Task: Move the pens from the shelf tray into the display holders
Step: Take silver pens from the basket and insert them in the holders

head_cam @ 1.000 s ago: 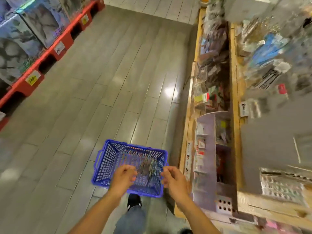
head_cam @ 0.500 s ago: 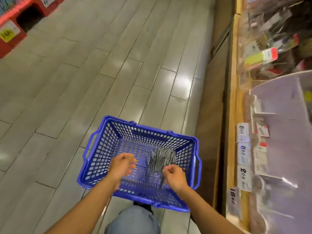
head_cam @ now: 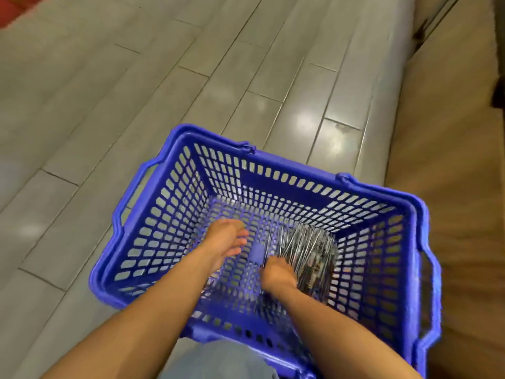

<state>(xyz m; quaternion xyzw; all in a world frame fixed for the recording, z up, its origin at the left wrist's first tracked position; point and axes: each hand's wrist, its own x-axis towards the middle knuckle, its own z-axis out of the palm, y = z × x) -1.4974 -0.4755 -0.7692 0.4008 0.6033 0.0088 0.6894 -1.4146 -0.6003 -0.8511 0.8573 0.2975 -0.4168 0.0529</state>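
The pens lie as one packed bundle of thin silvery-dark sticks on the floor of a blue plastic basket, toward its 3 o'clock side. The frame is blurred, so single pens cannot be counted.

The right hand sits at the bundle's 7 o'clock end, touching it, knuckles up and fingers bent down into the pens — whether they actually close round any I cannot tell, since the fingertips are hidden. The left hand is inside the basket too, at about 9 o'clock from the bundle and apart from it, fingers loosely spread and gently bent, holding nothing. Between the two hands shows a solid blue patch of the basket floor.

The basket has perforated walls and folded-down handles along its rim, and it stands on a grey plank floor. At 3 o'clock of it rises a brown wooden shelf side. A red edge peeks in at the 10 o'clock corner — too blurred to identify. At 6 o'clock, under the forearms, a patch of light denim shows.
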